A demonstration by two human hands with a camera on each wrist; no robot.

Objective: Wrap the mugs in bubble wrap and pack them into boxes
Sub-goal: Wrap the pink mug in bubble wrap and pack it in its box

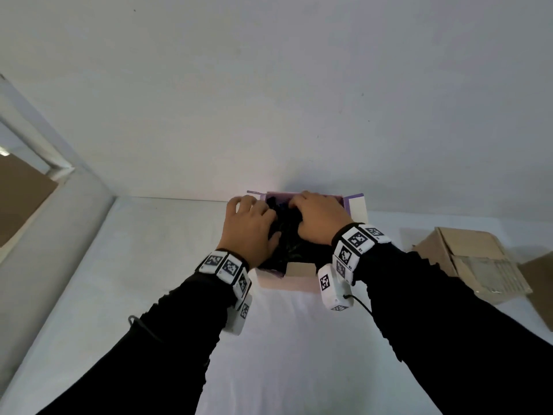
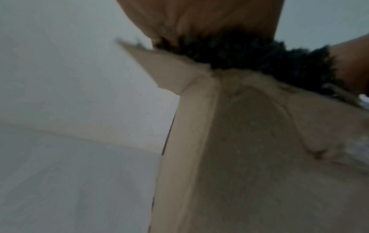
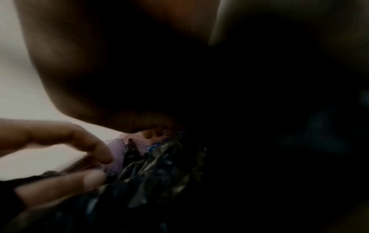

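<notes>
A small box (image 1: 356,205) with a purple inside stands at the table's far edge against the wall. A bundle in black bubble wrap (image 1: 288,241) fills it; the mug itself is hidden. My left hand (image 1: 251,226) lies spread over the bundle's left side, with fingers reaching the box's left rim. My right hand (image 1: 320,217) curls over the far right part of the bundle. In the left wrist view the black wrap (image 2: 249,53) bulges above the box's pale outer wall (image 2: 239,141). In the right wrist view the left fingers (image 3: 60,138) touch the wrap (image 3: 155,173) by the purple wall (image 3: 117,151).
The box sits on a white table (image 1: 167,265) that meets a white wall just behind it. Flattened brown cardboard boxes (image 1: 469,262) lie to the right. A window frame (image 1: 39,163) runs along the left side.
</notes>
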